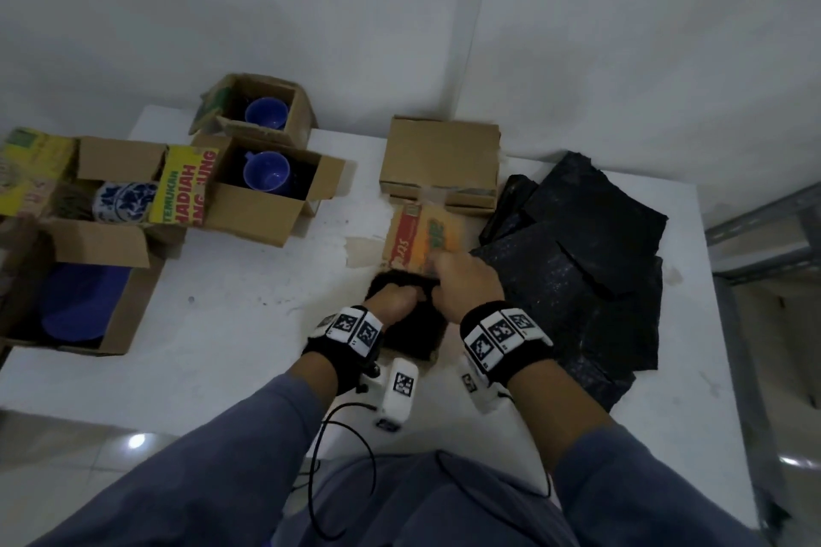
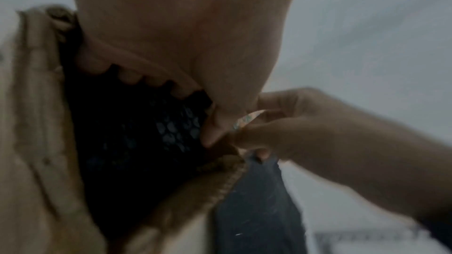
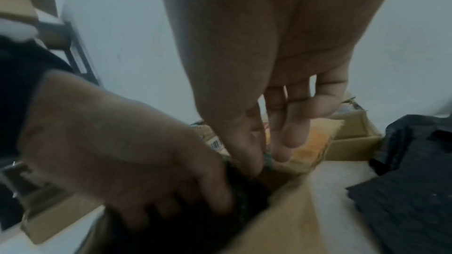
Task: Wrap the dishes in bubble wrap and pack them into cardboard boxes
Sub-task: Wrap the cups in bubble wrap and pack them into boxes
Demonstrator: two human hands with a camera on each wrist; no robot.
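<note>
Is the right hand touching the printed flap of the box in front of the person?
Touching. In the right wrist view the right hand pinches the printed flap between thumb and fingers; the head view agrees.

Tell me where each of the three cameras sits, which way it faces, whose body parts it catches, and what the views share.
Head: worn on the head, looking down at the white table; both forearms, left hand, right hand.
Left wrist: looks along the left palm at the black bubble-wrapped bundle inside the cardboard box; right hand pinches a flap.
Right wrist: looks along the right fingers down into the box; left hand grips the bundle.
Shared: both hands, bundle, box.
</note>
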